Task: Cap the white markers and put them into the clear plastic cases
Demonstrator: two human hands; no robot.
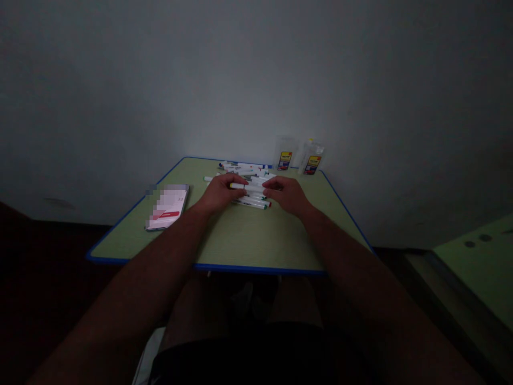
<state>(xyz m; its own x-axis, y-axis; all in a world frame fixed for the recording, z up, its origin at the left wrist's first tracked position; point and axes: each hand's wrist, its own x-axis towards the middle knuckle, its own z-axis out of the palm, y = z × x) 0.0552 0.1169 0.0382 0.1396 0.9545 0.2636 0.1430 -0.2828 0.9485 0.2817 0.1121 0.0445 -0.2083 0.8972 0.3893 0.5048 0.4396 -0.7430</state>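
Between my two hands a white marker [253, 188] with a yellow end lies level, above a pile of other markers. My left hand [222, 193] pinches it near the yellow end. At the opposite end, the thumb and fingers of my right hand [285, 193] close on the same marker. Loose white markers [252, 203] with green and red ends lie just below and under it. More markers [240, 167], one with a blue end, are heaped behind my hands.
Two clear plastic cases [285, 160] with yellow and dark labels stand at the table's back right, near the wall. A phone [168, 207] with a lit screen lies on the left. The table [256, 246] is pale green with a blue edge.
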